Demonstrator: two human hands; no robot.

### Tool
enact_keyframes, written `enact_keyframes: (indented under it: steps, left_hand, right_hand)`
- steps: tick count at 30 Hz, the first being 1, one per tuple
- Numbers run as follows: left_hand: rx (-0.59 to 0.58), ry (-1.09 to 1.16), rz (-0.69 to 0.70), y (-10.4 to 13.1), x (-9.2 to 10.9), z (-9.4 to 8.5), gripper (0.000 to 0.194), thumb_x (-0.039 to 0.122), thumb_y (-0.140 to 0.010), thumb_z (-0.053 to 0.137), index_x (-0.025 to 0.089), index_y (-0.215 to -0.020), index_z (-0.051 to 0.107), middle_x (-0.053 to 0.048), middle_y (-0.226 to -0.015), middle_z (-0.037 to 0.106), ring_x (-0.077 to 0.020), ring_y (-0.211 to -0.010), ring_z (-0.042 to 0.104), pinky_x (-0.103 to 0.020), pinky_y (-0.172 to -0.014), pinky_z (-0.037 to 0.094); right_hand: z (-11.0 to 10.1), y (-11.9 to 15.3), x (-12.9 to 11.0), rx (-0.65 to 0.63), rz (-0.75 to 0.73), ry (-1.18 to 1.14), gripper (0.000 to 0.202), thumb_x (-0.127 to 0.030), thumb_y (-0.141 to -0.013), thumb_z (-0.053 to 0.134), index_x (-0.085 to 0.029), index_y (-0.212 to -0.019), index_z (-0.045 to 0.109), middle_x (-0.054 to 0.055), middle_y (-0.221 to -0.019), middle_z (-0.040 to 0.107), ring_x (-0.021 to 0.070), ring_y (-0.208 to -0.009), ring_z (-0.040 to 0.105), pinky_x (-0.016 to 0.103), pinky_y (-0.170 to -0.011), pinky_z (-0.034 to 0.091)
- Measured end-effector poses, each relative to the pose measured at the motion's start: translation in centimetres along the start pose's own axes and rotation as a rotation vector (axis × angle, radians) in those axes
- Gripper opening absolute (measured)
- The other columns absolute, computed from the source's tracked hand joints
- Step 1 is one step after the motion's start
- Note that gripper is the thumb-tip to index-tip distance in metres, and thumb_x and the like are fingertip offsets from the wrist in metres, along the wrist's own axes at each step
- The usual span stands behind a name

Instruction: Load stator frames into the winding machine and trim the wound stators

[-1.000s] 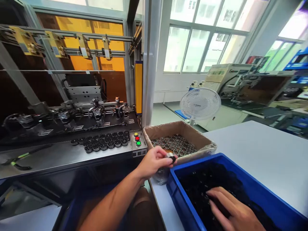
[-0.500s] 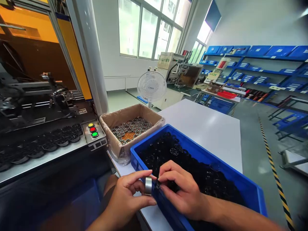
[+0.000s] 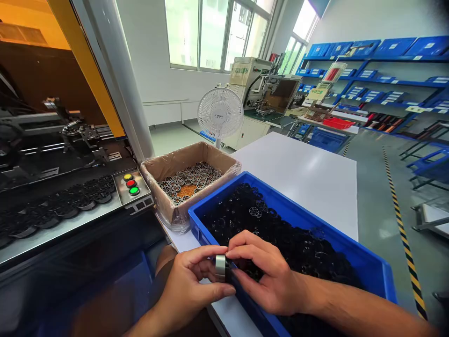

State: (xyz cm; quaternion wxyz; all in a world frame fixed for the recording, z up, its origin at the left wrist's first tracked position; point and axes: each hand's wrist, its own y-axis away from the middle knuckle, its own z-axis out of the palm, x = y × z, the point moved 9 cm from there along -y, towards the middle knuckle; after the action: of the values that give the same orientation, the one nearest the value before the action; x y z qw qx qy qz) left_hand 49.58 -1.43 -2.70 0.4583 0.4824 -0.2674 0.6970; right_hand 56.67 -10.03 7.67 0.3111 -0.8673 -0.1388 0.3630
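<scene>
With left fingers (image 3: 203, 253), gripping metal ring (image 3: 220, 267); with right fingers (image 3: 248, 253), pinching black part (image 3: 228, 270) against it; apparently mid-joining, leaving plenty in bin (image 3: 298, 214) and carton (image 3: 161, 199).

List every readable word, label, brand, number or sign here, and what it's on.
Nothing legible.
Fan hub: lettering, too small.
Blue shelf bins: white labels, too small.
Yellow sign, background: characters too blurred.
Pale machine behind the fan: markings, blurred.
White plate, left: markings, blurred.
Metal ring: no lettering visible.
</scene>
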Motion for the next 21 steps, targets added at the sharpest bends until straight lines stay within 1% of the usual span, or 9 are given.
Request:
enact_keyframes:
  steps: [3, 7, 11, 14, 16, 18, 21]
  left_hand:
    - [0.023, -0.009, 0.024, 0.0, 0.6, -0.5, 0.051, 0.017, -0.053, 0.092, 0.019, -0.102, 0.075, -0.005, -0.084, 0.079, -0.0164, -0.072, 0.072, -0.024, -0.069, 0.057]
    - [0.054, -0.014, 0.038, 0.2, 0.9, -1.1, 0.05, 0.015, -0.053, 0.092, 0.02, -0.101, 0.076, -0.004, -0.087, 0.08, -0.0173, -0.078, 0.073, -0.023, -0.073, 0.058]
    - [0.043, -0.004, 0.039, 0.3, 0.8, -1.0, 0.049, 0.018, -0.054, 0.092, 0.019, -0.1, 0.076, -0.007, -0.09, 0.08, -0.0196, -0.081, 0.074, -0.025, -0.074, 0.059]
    - [0.047, -0.007, 0.047, 0.3, 0.9, -1.0, 0.05, 0.018, -0.055, 0.092, 0.018, -0.102, 0.076, -0.008, -0.091, 0.08, -0.0209, -0.082, 0.075, -0.026, -0.074, 0.06]
    - [0.052, -0.001, 0.047, 0.2, 1.0, -1.0, 0.05, 0.017, -0.054, 0.092, 0.019, -0.102, 0.076, -0.007, -0.089, 0.08, -0.0206, -0.08, 0.075, -0.026, -0.073, 0.06]
    - [0.052, 0.005, 0.045, 0.2, 1.1, -1.0, 0.049, 0.018, -0.054, 0.092, 0.019, -0.101, 0.076, -0.006, -0.088, 0.08, -0.0201, -0.079, 0.075, -0.025, -0.072, 0.06]
    - [0.046, -0.003, 0.028, 0.4, 1.1, -0.8, 0.049, 0.019, -0.056, 0.091, 0.018, -0.102, 0.076, -0.008, -0.091, 0.08, -0.0219, -0.081, 0.075, -0.027, -0.073, 0.061]
  right_hand:
    - [0.4, 0.3, -0.2, -0.042, -0.065, 0.065, 0.047, -0.009, -0.079, 0.059, -0.013, -0.125, 0.053, 0.013, -0.101, 0.063, 0.0187, -0.086, 0.063, 0.028, -0.067, 0.057]
    - [0.5, 0.5, -0.7, -0.013, -0.154, 0.215, 0.039, -0.013, -0.085, 0.06, -0.014, -0.124, 0.054, 0.012, -0.1, 0.063, 0.0172, -0.086, 0.064, 0.026, -0.069, 0.057]
    - [0.5, 0.4, -0.9, -0.003, -0.169, 0.226, 0.041, -0.017, -0.085, 0.061, -0.009, -0.125, 0.053, 0.014, -0.101, 0.064, 0.0189, -0.09, 0.066, 0.027, -0.071, 0.058]
    - [0.5, 0.3, -1.2, -0.005, -0.19, 0.244, 0.037, -0.013, -0.087, 0.06, -0.011, -0.124, 0.054, 0.013, -0.101, 0.065, 0.0183, -0.09, 0.066, 0.027, -0.072, 0.058]
    - [0.4, 0.4, -1.4, 0.003, -0.218, 0.278, 0.034, -0.014, -0.089, 0.06, -0.01, -0.122, 0.055, 0.013, -0.098, 0.065, 0.0185, -0.089, 0.066, 0.028, -0.072, 0.058]
    - [0.4, 0.5, -1.5, 0.012, -0.228, 0.296, 0.034, -0.018, -0.09, 0.061, -0.008, -0.122, 0.055, 0.014, -0.097, 0.066, 0.0194, -0.089, 0.066, 0.029, -0.072, 0.059]
    - [0.4, 0.5, -1.4, 0.018, -0.223, 0.282, 0.034, -0.014, -0.089, 0.06, -0.01, -0.123, 0.055, 0.014, -0.099, 0.066, 0.0186, -0.09, 0.066, 0.028, -0.073, 0.059]
